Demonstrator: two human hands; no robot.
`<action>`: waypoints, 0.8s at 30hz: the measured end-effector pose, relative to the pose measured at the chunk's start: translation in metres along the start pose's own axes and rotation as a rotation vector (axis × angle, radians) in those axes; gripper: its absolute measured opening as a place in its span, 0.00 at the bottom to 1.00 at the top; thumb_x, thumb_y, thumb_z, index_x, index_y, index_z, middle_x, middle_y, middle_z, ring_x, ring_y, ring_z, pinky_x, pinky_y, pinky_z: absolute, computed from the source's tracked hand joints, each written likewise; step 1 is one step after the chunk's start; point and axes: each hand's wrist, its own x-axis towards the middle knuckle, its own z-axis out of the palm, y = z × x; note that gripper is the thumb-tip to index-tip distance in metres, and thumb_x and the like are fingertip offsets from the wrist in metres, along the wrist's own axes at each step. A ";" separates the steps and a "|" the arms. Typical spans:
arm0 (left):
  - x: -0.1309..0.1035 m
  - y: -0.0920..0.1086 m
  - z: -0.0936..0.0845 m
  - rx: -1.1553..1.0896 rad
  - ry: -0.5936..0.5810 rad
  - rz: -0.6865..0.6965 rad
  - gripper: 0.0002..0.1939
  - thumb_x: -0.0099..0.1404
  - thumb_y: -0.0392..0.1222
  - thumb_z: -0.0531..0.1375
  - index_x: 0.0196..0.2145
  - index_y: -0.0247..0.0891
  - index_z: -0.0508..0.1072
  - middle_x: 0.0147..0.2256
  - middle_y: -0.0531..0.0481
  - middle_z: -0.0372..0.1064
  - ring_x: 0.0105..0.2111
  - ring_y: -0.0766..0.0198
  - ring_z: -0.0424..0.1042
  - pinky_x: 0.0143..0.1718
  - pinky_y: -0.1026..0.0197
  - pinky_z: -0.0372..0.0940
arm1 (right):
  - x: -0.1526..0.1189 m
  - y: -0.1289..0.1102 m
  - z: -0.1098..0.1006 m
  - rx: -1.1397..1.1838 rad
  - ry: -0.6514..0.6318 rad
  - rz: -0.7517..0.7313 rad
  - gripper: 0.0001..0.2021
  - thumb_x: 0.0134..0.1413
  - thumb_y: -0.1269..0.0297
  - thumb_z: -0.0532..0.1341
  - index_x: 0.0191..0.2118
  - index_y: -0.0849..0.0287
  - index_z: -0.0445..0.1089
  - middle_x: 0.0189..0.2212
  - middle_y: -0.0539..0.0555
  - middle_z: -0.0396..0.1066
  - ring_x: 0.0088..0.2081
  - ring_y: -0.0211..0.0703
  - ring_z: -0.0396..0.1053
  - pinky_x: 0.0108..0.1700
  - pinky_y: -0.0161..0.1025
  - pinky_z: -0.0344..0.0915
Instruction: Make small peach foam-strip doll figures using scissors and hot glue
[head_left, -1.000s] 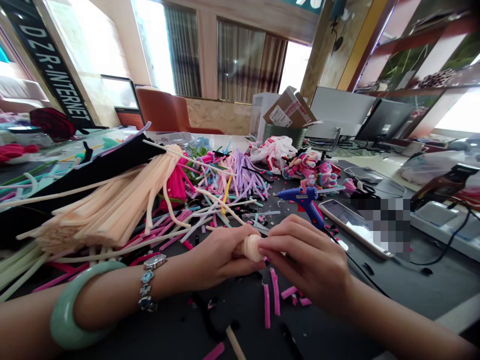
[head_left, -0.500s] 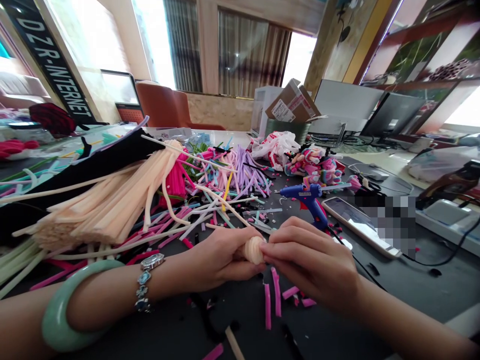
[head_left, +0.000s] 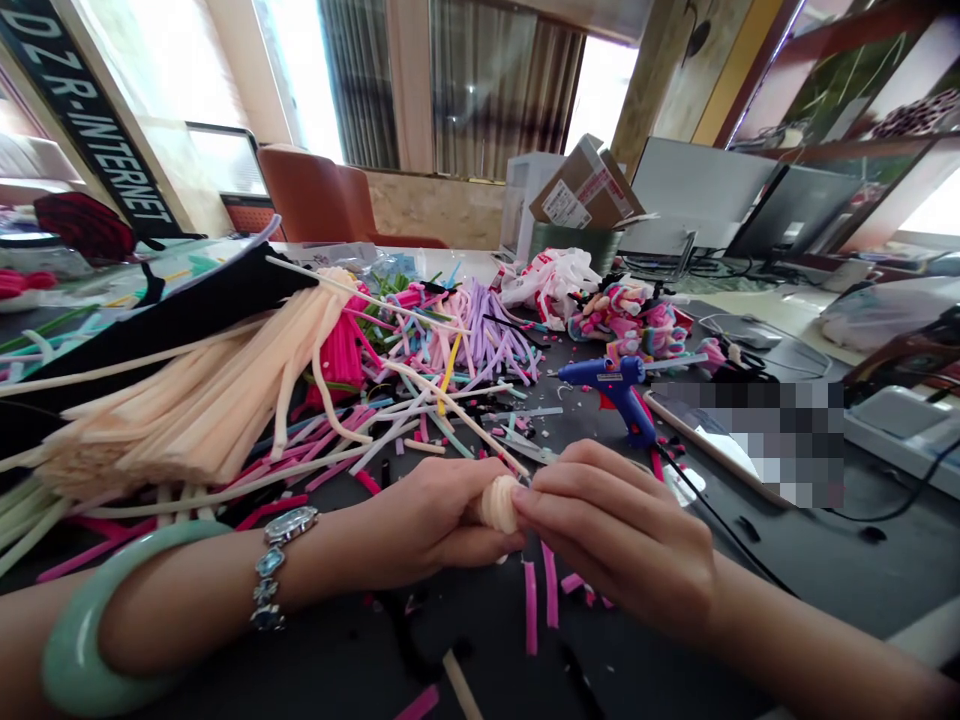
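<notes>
My left hand (head_left: pixel 420 518) is closed around a small cream coil of chenille stem (head_left: pixel 498 505), thumb above and fingers below. From the other side, my right hand (head_left: pixel 630 535) pinches the right edge of the coil with its fingertips. The fingers hide part of the coil. Just beyond my hands lies a pair of scissors (head_left: pixel 529 448), its handles mostly hidden. A blue glue gun (head_left: pixel 619 385) rests past my right hand, with a glue stick in its back end.
On the left lies a thick bundle of cream chenille stems (head_left: pixel 195 410) beside loose pink and white ones. Purple stems (head_left: pixel 487 335) are heaped farther back. Short pink offcuts (head_left: pixel 531 605) lie below my hands. A phone (head_left: pixel 720 445) and a black cable (head_left: pixel 724 540) are at right.
The view has shifted slightly, and both hands with the coil appear a little farther left. The grip on the coil stays nearly the same.
</notes>
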 end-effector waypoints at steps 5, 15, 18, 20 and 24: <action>-0.003 -0.001 0.002 0.045 0.013 0.021 0.10 0.64 0.46 0.56 0.33 0.36 0.65 0.26 0.54 0.65 0.25 0.70 0.63 0.28 0.70 0.58 | -0.005 -0.002 0.001 -0.008 -0.030 -0.011 0.12 0.58 0.74 0.57 0.48 0.62 0.66 0.36 0.57 0.70 0.37 0.43 0.65 0.40 0.43 0.68; -0.005 0.001 0.004 0.011 -0.071 -0.039 0.08 0.64 0.45 0.56 0.33 0.37 0.63 0.24 0.57 0.60 0.24 0.71 0.59 0.25 0.70 0.54 | -0.010 -0.002 0.007 0.121 -0.003 -0.025 0.12 0.57 0.78 0.56 0.47 0.66 0.66 0.37 0.58 0.68 0.38 0.44 0.63 0.38 0.42 0.67; -0.005 0.002 0.004 0.022 -0.088 -0.033 0.10 0.63 0.46 0.56 0.31 0.38 0.62 0.23 0.58 0.58 0.22 0.71 0.57 0.24 0.69 0.51 | -0.011 -0.002 0.007 0.117 -0.006 -0.031 0.13 0.58 0.78 0.55 0.48 0.68 0.65 0.38 0.60 0.69 0.39 0.44 0.63 0.38 0.43 0.68; -0.005 0.001 0.005 0.034 -0.082 -0.026 0.10 0.63 0.46 0.56 0.31 0.38 0.61 0.23 0.58 0.57 0.22 0.71 0.57 0.23 0.68 0.50 | -0.011 -0.002 0.007 0.127 -0.009 -0.036 0.13 0.57 0.79 0.55 0.47 0.70 0.66 0.37 0.60 0.69 0.39 0.45 0.63 0.38 0.43 0.68; -0.006 0.000 0.008 0.058 -0.067 0.004 0.10 0.63 0.46 0.56 0.30 0.38 0.61 0.23 0.57 0.57 0.22 0.71 0.57 0.23 0.68 0.50 | -0.012 -0.001 0.009 0.163 0.007 -0.056 0.13 0.54 0.80 0.57 0.46 0.73 0.67 0.38 0.61 0.68 0.39 0.45 0.62 0.38 0.44 0.67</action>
